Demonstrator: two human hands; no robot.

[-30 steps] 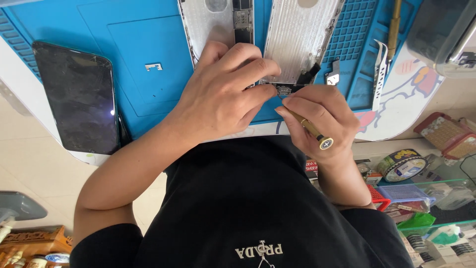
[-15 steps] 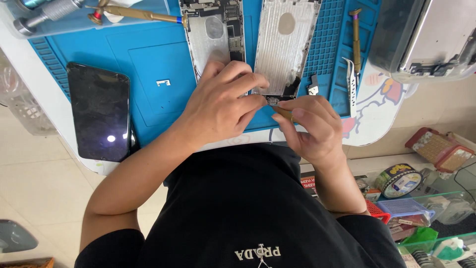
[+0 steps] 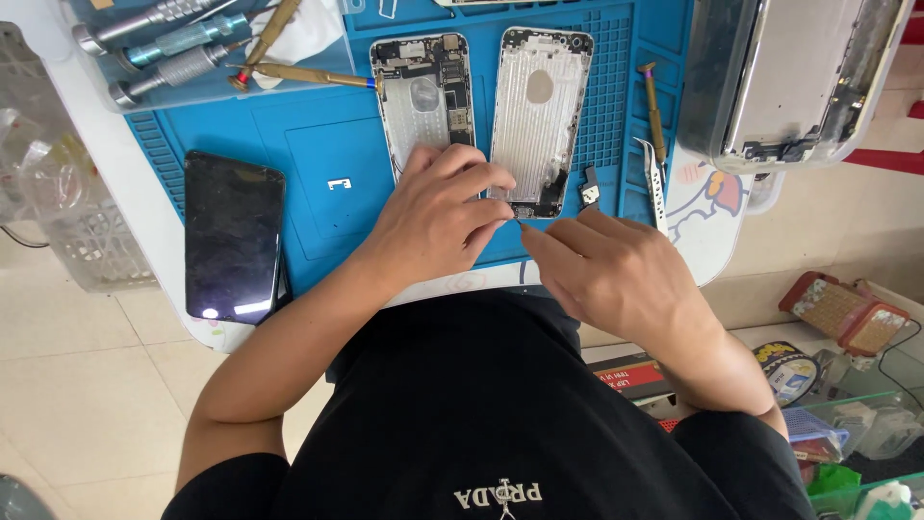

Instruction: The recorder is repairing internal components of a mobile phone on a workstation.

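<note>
The person is bent over a blue work mat (image 3: 318,144) that covers most of the desk, and both hands meet at its near edge. The left hand (image 3: 438,217) lies on the bottom end of a silver phone back housing (image 3: 539,116), fingers curled tight with the tips pressed together there. Whether they pinch some small part or only steady the shell, I cannot tell.

The right hand (image 3: 616,274) has its fingers closed round a slim tool (image 3: 521,223). Only the dark tip shows, aimed at that same bottom end.

Beside the housing, towards the left edge, lies a second opened phone frame (image 3: 423,96) with its boards bare. A dark phone screen (image 3: 233,236) rests further left, half off the mat. A small black part (image 3: 589,188) and tweezers (image 3: 654,183) lie just right of the housing, and screwdrivers (image 3: 164,39) sit at the far left corner.

It looks to me like fine work on a fitting at the housing's bottom end. That calls for a steady tip and a firm hold on the shell.
</note>
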